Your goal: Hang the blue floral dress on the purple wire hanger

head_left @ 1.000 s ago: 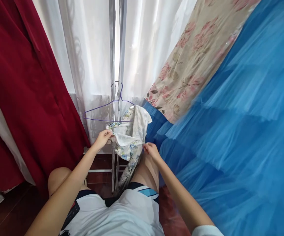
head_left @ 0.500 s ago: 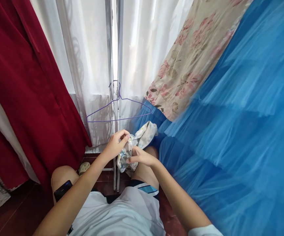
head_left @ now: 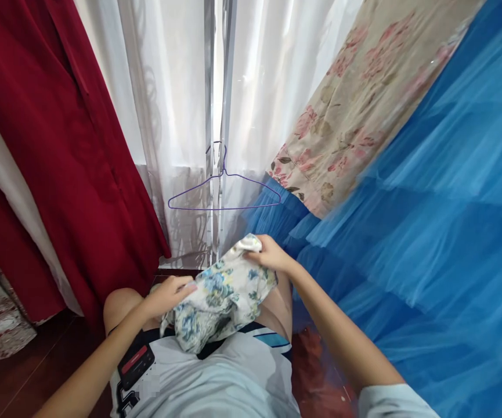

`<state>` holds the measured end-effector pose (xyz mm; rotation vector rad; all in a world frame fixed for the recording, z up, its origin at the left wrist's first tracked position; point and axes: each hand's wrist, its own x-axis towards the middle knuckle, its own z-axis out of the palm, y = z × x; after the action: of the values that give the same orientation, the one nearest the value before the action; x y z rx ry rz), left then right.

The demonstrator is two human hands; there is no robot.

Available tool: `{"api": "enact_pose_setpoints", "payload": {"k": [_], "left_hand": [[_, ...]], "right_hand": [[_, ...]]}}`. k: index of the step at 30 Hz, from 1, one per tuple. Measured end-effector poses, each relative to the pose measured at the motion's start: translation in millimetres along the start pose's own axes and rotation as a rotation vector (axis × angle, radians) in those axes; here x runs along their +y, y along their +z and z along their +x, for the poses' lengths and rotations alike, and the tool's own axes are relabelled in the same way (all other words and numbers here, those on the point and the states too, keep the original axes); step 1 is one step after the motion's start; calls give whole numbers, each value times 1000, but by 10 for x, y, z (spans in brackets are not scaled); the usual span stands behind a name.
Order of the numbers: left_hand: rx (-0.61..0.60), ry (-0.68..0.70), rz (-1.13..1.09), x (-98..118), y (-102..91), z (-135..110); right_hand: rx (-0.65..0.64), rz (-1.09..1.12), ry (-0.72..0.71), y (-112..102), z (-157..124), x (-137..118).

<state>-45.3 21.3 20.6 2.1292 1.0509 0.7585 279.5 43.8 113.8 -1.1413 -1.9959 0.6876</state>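
Observation:
A white garment with blue and yellow flowers (head_left: pixel 224 290) is stretched between my two hands above my lap. My left hand (head_left: pixel 170 295) is closed on its left edge, thumb on top. At the upper right corner, my right hand (head_left: pixel 271 253) pinches the cloth with the fingers partly behind it. The lower part of the garment hangs in folds, and its exact kind is hard to tell. Just beyond it, a purple wire hanger (head_left: pixel 224 208) hangs bare against a metal rack post (head_left: pixel 228 69).
Dark red cloth (head_left: pixel 80 174) hangs on the left, white curtains (head_left: pixel 268 98) behind the post. To the right hang a beige floral cloth (head_left: pixel 346 116) and layered blue tulle (head_left: pixel 442 261). A phone (head_left: pixel 137 363) lies on my lap. Tiled reddish floor (head_left: pixel 50 371) shows below.
My hands have moved apart, the left toward me and left, the right up and right. The bunched garment is now spread out between them. The view has shifted slightly left.

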Motion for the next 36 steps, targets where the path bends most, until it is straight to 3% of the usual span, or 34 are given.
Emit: {"api": "enact_pose_setpoints", "payload": {"k": [4,8,11,15,18,23,28,31,34,36], "left_hand": [[36,-7,382,-210,-522,84],[89,105,697,-186,-1054,313],[157,59,858,-165,-1448,575],[236,-29,911,-133,-1833,936],[336,66,841,21,-1886,1104],[416,318,694,471,-1587,1256],[592,190,427,671,-1432,1572],[597,165,280,641,-1508,1719],[493,202,191,614,-1583,1757],[384,186,115,616,-1610,1745]], "right_hand": [[238,-233,-131,-188,502,47],[268,-364,-42,-78,867,48],[223,-487,79,78,942,19],[214,-593,113,143,877,-81],[225,-641,133,132,844,-147],[238,-574,104,233,862,-173],[272,-365,-59,231,678,-137],[465,-252,-128,0,519,-50],[689,-276,17,-361,471,70],[618,-342,146,-591,497,129]]}}
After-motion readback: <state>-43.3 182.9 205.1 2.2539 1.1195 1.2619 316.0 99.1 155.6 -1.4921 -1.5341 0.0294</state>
